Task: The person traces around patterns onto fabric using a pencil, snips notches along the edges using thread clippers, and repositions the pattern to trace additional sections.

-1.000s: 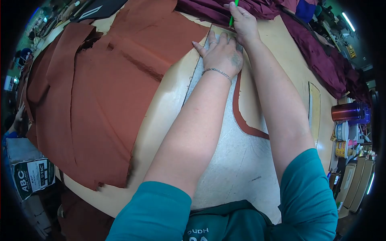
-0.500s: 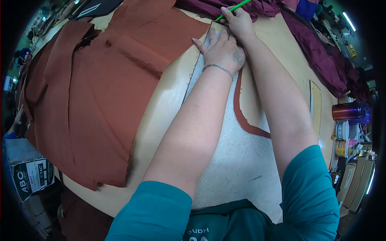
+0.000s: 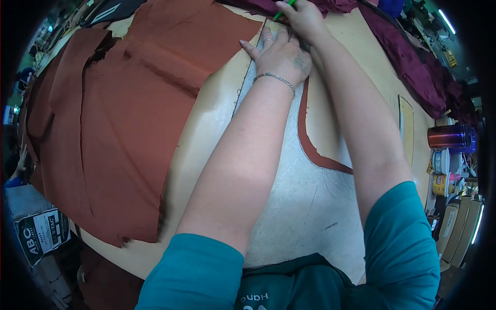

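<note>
My left hand (image 3: pixel 283 59) lies flat with fingers spread on a long grey-white pattern template (image 3: pixel 289 206), near its narrow far end. Just beyond those fingertips, my right hand (image 3: pixel 306 20) is closed around a slim green pen (image 3: pixel 279 14). Its lower end points down at the template's far tip; whether it touches is too small to tell. A strip of rust-brown fabric (image 3: pixel 309 147) shows from under the template along its curved right edge. My left forearm covers part of the template.
Rust-brown cloth (image 3: pixel 129 134) is spread over the left of the tan table (image 3: pixel 201 129). Purple fabric (image 3: pixel 408 67) lies along the far right edge. A slim slotted template (image 3: pixel 406 129), a shiny tumbler (image 3: pixel 445 137) and small tubs (image 3: pixel 440 163) are at right. A labelled box (image 3: pixel 41 232) stands lower left.
The view has shifted slightly, so the table appears a little higher and farther left. The green pen stands steeper in my right hand. My left hand stays pressed on the template.
</note>
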`<move>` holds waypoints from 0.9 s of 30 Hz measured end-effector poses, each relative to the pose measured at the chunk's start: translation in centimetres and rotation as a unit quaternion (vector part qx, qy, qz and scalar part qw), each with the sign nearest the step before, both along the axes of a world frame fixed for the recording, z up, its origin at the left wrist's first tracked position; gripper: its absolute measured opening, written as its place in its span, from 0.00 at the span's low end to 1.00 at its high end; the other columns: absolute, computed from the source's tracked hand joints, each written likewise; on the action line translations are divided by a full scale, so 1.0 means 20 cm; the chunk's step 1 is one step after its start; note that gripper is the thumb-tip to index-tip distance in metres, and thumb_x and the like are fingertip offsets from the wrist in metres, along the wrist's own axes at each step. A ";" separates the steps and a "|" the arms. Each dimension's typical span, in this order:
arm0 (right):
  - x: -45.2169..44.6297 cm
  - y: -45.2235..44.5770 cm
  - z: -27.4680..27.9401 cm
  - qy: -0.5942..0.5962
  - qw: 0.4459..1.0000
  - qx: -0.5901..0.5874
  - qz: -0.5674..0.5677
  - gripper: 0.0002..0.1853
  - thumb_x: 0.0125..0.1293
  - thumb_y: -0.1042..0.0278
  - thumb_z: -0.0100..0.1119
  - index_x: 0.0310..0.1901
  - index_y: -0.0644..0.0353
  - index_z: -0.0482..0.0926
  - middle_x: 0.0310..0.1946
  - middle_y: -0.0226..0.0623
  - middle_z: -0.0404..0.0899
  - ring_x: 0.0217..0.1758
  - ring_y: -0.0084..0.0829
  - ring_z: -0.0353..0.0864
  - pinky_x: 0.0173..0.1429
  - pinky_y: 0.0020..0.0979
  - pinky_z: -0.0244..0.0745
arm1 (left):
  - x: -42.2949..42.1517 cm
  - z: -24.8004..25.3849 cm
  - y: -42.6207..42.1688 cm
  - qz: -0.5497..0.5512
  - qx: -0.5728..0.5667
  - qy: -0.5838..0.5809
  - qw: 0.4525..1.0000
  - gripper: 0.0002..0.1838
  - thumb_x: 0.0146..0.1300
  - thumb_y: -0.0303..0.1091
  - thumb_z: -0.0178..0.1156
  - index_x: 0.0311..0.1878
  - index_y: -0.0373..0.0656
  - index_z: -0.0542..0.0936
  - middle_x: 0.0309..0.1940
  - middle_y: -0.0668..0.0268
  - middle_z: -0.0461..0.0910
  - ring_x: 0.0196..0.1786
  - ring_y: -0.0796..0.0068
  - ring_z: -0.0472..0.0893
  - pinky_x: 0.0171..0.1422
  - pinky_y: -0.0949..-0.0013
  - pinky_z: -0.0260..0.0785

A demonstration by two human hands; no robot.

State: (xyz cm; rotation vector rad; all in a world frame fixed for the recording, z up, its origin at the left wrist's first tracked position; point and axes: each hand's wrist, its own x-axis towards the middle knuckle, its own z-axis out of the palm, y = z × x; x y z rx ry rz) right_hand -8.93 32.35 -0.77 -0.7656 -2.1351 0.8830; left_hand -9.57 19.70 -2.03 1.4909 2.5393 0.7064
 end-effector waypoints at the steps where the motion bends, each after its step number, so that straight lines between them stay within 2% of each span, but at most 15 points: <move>1: 0.05 0.04 -0.01 0.000 1.000 -0.019 0.003 0.10 0.60 0.66 0.56 0.32 0.65 0.76 0.22 0.36 0.77 0.26 0.28 0.76 0.33 0.30 0.72 | 0.01 -0.01 0.00 0.001 -0.009 0.006 1.000 0.27 0.59 0.43 0.39 0.64 0.51 0.62 0.69 0.69 0.49 0.71 0.60 0.45 0.66 0.32 0.32; 3: 0.17 0.12 0.01 -0.018 0.998 -0.065 0.011 0.06 0.61 0.69 0.55 0.31 0.64 0.75 0.21 0.31 0.74 0.24 0.24 0.73 0.30 0.27 0.70 | 0.01 -0.01 0.01 0.010 -0.023 0.016 1.000 0.27 0.59 0.43 0.39 0.64 0.52 0.62 0.69 0.69 0.49 0.71 0.59 0.46 0.66 0.32 0.32; 4: 0.20 0.14 0.02 -0.010 0.991 -0.130 0.008 0.06 0.61 0.69 0.56 0.30 0.63 0.75 0.21 0.31 0.74 0.24 0.24 0.72 0.30 0.26 0.70 | 0.01 -0.02 0.01 0.017 -0.025 0.017 0.999 0.27 0.59 0.43 0.39 0.64 0.52 0.62 0.69 0.69 0.49 0.71 0.60 0.46 0.66 0.32 0.32; 6: 0.17 0.14 -0.01 0.007 0.993 -0.119 0.020 0.06 0.60 0.69 0.56 0.31 0.62 0.75 0.21 0.31 0.74 0.25 0.24 0.73 0.30 0.26 0.70 | 0.03 -0.01 0.02 0.017 -0.027 0.024 0.999 0.27 0.59 0.43 0.39 0.64 0.52 0.62 0.69 0.69 0.49 0.70 0.60 0.46 0.66 0.33 0.33; 8: 0.03 0.11 -0.07 0.038 0.999 0.002 0.017 0.08 0.60 0.68 0.57 0.32 0.64 0.77 0.22 0.32 0.76 0.25 0.26 0.73 0.31 0.29 0.70 | 0.03 0.00 0.02 0.005 -0.027 0.011 1.000 0.27 0.60 0.44 0.39 0.64 0.52 0.62 0.69 0.70 0.48 0.71 0.60 0.45 0.66 0.32 0.33; 10: -0.05 0.05 -0.05 0.011 0.996 0.087 -0.004 0.09 0.59 0.67 0.57 0.32 0.65 0.77 0.22 0.33 0.76 0.26 0.26 0.73 0.32 0.30 0.70 | 0.01 0.04 0.01 -0.001 -0.056 0.001 0.998 0.27 0.60 0.44 0.38 0.64 0.52 0.62 0.69 0.70 0.48 0.71 0.60 0.45 0.66 0.32 0.33; 13: 0.03 0.06 -0.04 0.033 0.998 -0.042 0.020 0.09 0.60 0.66 0.57 0.32 0.65 0.77 0.23 0.33 0.76 0.26 0.26 0.73 0.32 0.29 0.71 | 0.00 0.00 0.00 -0.001 -0.039 0.021 0.999 0.27 0.60 0.44 0.38 0.65 0.53 0.61 0.69 0.70 0.49 0.71 0.61 0.45 0.66 0.32 0.33; 14: 0.10 0.11 -0.03 -0.005 1.000 -0.016 0.011 0.08 0.60 0.68 0.56 0.31 0.64 0.77 0.23 0.32 0.76 0.25 0.26 0.73 0.31 0.28 0.71 | 0.00 -0.01 0.00 -0.002 -0.032 0.025 0.999 0.27 0.60 0.44 0.38 0.65 0.53 0.61 0.69 0.70 0.49 0.71 0.61 0.45 0.66 0.32 0.33; 16: 0.23 0.17 -0.01 0.045 0.980 -0.189 0.036 0.06 0.61 0.69 0.56 0.29 0.62 0.76 0.22 0.31 0.75 0.25 0.24 0.72 0.31 0.27 0.70 | 0.00 -0.01 0.01 0.015 -0.034 0.027 0.999 0.27 0.60 0.44 0.38 0.65 0.53 0.61 0.69 0.70 0.49 0.71 0.60 0.45 0.66 0.32 0.32; 19: 0.13 0.14 -0.04 0.024 0.995 -0.080 0.046 0.06 0.60 0.69 0.56 0.30 0.62 0.76 0.22 0.31 0.74 0.25 0.25 0.72 0.32 0.28 0.70 | 0.02 0.00 0.01 0.006 -0.035 0.023 0.999 0.27 0.61 0.43 0.38 0.65 0.53 0.60 0.69 0.70 0.49 0.71 0.60 0.45 0.66 0.32 0.32; 20: 0.07 0.10 -0.05 0.013 1.000 0.003 -0.004 0.07 0.59 0.67 0.57 0.32 0.63 0.76 0.22 0.32 0.75 0.25 0.27 0.72 0.33 0.30 0.70 | 0.03 0.00 0.01 0.003 -0.012 0.013 1.000 0.26 0.61 0.42 0.38 0.64 0.52 0.61 0.68 0.70 0.50 0.71 0.60 0.45 0.66 0.32 0.30; 22: 0.00 0.06 -0.04 0.001 0.996 0.087 -0.016 0.09 0.58 0.66 0.60 0.33 0.64 0.77 0.24 0.36 0.77 0.27 0.29 0.75 0.35 0.32 0.71 | 0.02 0.00 0.00 0.005 0.029 -0.008 1.000 0.25 0.60 0.39 0.40 0.63 0.50 0.64 0.67 0.69 0.52 0.70 0.60 0.46 0.66 0.33 0.26; 25: 0.11 0.05 0.00 0.021 0.994 -0.102 -0.027 0.11 0.57 0.66 0.60 0.34 0.65 0.76 0.25 0.41 0.78 0.30 0.31 0.77 0.36 0.34 0.72 | 0.00 -0.02 0.00 0.002 -0.011 0.020 1.000 0.26 0.60 0.41 0.40 0.63 0.52 0.63 0.68 0.70 0.52 0.71 0.61 0.46 0.66 0.31 0.31; 26: 0.22 0.15 -0.01 -0.055 0.998 -0.043 0.004 0.13 0.63 0.58 0.54 0.34 0.62 0.76 0.24 0.29 0.76 0.28 0.17 0.73 0.34 0.22 0.70 | -0.01 -0.02 0.00 0.001 -0.024 0.033 0.999 0.27 0.59 0.42 0.40 0.64 0.53 0.62 0.68 0.70 0.52 0.71 0.61 0.45 0.66 0.31 0.33; 27: 0.31 0.23 -0.03 -0.079 0.995 -0.061 -0.015 0.14 0.63 0.58 0.54 0.34 0.64 0.76 0.25 0.30 0.76 0.27 0.17 0.73 0.33 0.21 0.70 | -0.01 -0.01 0.00 0.001 -0.022 0.024 0.999 0.26 0.59 0.42 0.40 0.63 0.54 0.63 0.68 0.69 0.52 0.71 0.60 0.46 0.66 0.31 0.31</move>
